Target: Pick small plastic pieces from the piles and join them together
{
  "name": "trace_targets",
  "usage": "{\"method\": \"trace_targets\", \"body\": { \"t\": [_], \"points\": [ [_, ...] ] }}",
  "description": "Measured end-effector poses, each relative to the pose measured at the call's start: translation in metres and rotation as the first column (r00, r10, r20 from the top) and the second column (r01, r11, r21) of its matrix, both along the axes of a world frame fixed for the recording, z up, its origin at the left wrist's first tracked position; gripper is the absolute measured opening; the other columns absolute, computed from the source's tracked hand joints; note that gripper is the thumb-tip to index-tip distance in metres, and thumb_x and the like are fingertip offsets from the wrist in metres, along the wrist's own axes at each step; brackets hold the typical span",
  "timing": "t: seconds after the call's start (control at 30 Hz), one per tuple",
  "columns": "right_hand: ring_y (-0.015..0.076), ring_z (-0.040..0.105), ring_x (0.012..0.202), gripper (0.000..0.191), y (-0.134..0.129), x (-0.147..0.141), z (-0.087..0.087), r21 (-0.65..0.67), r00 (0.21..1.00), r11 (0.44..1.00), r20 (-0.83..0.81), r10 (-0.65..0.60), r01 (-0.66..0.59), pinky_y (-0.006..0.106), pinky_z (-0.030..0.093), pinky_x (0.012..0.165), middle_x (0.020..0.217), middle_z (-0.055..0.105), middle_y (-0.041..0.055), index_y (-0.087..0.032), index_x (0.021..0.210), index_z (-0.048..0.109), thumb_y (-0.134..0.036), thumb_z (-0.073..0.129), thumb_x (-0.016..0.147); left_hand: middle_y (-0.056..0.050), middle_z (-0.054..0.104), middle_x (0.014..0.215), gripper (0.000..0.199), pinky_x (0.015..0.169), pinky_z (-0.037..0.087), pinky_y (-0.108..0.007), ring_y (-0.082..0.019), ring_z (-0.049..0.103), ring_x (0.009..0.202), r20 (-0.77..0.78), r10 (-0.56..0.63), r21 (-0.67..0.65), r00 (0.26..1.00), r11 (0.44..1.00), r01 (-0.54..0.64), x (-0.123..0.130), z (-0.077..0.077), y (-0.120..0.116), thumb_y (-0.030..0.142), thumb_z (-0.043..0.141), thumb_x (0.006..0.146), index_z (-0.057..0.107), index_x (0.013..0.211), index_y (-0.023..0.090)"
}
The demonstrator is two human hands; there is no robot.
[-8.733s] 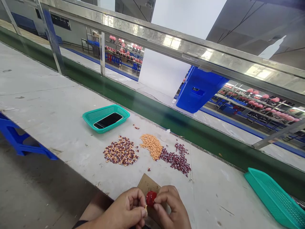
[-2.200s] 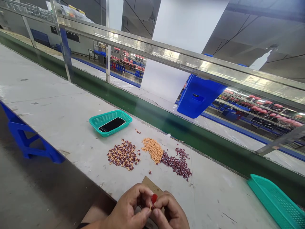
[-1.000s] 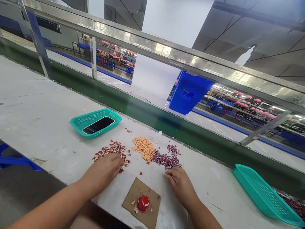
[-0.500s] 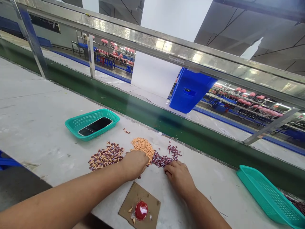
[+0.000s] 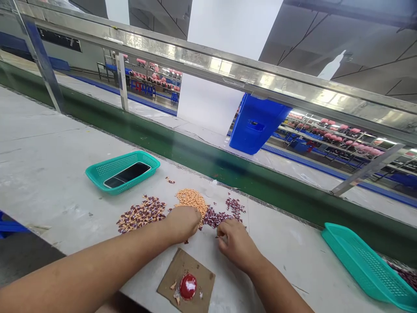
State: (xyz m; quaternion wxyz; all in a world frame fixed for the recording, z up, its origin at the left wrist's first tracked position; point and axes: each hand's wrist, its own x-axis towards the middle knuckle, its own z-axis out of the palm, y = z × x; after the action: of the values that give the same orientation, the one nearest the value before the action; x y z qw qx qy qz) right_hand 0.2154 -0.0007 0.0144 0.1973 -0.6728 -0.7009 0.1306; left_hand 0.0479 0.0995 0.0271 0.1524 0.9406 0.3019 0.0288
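My left hand (image 5: 184, 224), its fingers bent and mostly hidden, rests at the near edge of a pile of small orange pieces (image 5: 192, 198). Beside a pile of dark purple pieces (image 5: 216, 217), my right hand (image 5: 236, 243) pinches a tiny dark piece between thumb and finger. Left of my left hand lies a pile of mixed orange-and-purple pieces (image 5: 143, 213). Below my hands, a brown cardboard square (image 5: 202, 278) carries a shiny red round object (image 5: 188, 286) and a few orange scraps.
A green basket (image 5: 122, 188) holding a phone (image 5: 127, 174) stands at the left. Another green basket (image 5: 365, 265) is at the right. Behind the table edge runs a green belt (image 5: 195, 158), with a metal frame (image 5: 182, 48) and a blue bin (image 5: 256, 126) beyond.
My right hand has moved slightly left and back from the purple pile, and a small dark piece now shows at its fingertips. The view has shifted slightly.
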Motion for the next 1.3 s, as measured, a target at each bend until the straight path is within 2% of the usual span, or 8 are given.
{"method": "trace_targets", "body": {
  "t": [0.17,0.3,0.5,0.67,0.87,0.93,1.1,1.3],
  "points": [
    [0.013,0.05,0.065,0.009,-0.018,-0.032,0.004,-0.045,0.911,0.998,-0.411,0.023,-0.046,0.021,0.04,0.059,0.069,0.052,-0.002,-0.02,0.071,0.046,-0.011,0.045,0.07,0.001,0.068,0.074,0.019,0.062,0.043,-0.02,-0.013,0.06,0.069,0.192,-0.052,-0.171,0.98,0.982,0.086,-0.015,0.01,-0.024,0.015,0.046,0.077,0.065,0.079,0.018],
    [0.0125,0.045,0.063,0.008,-0.032,-0.049,0.005,-0.101,0.48,0.993,-0.875,-0.061,-0.058,0.022,0.036,0.058,0.064,0.049,-0.0038,-0.02,0.067,0.049,-0.019,0.057,0.065,0.002,0.067,0.07,0.021,0.056,0.04,-0.019,-0.012,0.057,0.064,0.255,-0.05,-0.261,0.966,0.958,0.119,-0.028,0.016,-0.042,0.012,0.047,0.073,0.067,0.078,0.018],
    [0.0123,0.045,0.059,0.012,-0.045,-0.063,0.001,-0.15,0.303,0.985,-0.946,-0.116,-0.09,0.022,0.034,0.059,0.059,0.051,-0.0041,-0.02,0.062,0.052,-0.019,0.063,0.058,0.002,0.066,0.072,0.013,0.061,0.04,-0.022,-0.015,0.058,0.07,0.279,-0.081,-0.378,0.957,0.907,0.187,-0.045,0.029,-0.055,0.018,0.057,0.071,0.069,0.074,0.021],
    [0.0122,0.047,0.058,0.019,-0.054,-0.067,-0.006,-0.127,0.358,0.988,-0.93,-0.087,-0.089,0.023,0.036,0.059,0.06,0.051,-0.0044,-0.019,0.065,0.052,-0.03,0.068,0.063,0.002,0.063,0.07,0.013,0.06,0.041,-0.021,-0.014,0.057,0.067,0.346,0.073,-0.514,0.935,0.849,0.124,-0.054,0.017,-0.067,0.018,0.054,0.07,0.067,0.072,0.019],
    [0.0141,0.051,0.061,0.009,-0.056,-0.065,-0.01,-0.026,0.65,1.0,-0.759,-0.029,0.014,0.024,0.04,0.058,0.062,0.056,-0.0021,-0.019,0.066,0.055,-0.024,0.061,0.07,0.004,0.056,0.06,0.01,0.052,0.041,-0.022,-0.014,0.054,0.058,0.4,0.382,-0.831,0.833,0.535,0.154,-0.06,0.002,-0.087,0.027,0.052,0.07,0.055,0.073,0.018],
    [0.0154,0.055,0.064,0.003,-0.056,-0.066,-0.011,0.033,0.769,0.999,-0.639,-0.009,0.039,0.024,0.042,0.06,0.065,0.06,-0.0004,-0.019,0.066,0.057,-0.016,0.057,0.069,0.003,0.057,0.061,0.01,0.055,0.042,-0.023,-0.014,0.054,0.06,0.418,0.414,-0.826,0.809,0.543,0.149,-0.061,0.001,-0.091,0.027,0.052,0.071,0.055,0.073,0.017],
    [0.0159,0.059,0.064,0.014,-0.059,-0.073,-0.007,0.163,0.905,0.985,-0.425,0.012,0.063,0.024,0.046,0.061,0.068,0.063,0.0007,-0.019,0.07,0.06,-0.008,0.053,0.066,0.0,0.061,0.07,0.009,0.062,0.042,-0.024,-0.015,0.054,0.069,0.47,0.382,-0.712,0.796,0.697,0.086,-0.064,-0.001,-0.096,0.02,0.051,0.069,0.059,0.072,0.016],
    [0.0156,0.06,0.067,0.014,-0.064,-0.067,-0.014,0.274,0.945,0.96,-0.323,0.045,0.047,0.024,0.048,0.062,0.071,0.064,0.0008,-0.02,0.071,0.06,-0.008,0.054,0.071,0.001,0.058,0.069,0.009,0.06,0.044,-0.024,-0.014,0.053,0.065,0.496,0.485,-0.801,0.72,0.576,0.164,-0.068,-0.013,-0.098,0.024,0.051,0.074,0.056,0.074,0.016]
  ]
}}
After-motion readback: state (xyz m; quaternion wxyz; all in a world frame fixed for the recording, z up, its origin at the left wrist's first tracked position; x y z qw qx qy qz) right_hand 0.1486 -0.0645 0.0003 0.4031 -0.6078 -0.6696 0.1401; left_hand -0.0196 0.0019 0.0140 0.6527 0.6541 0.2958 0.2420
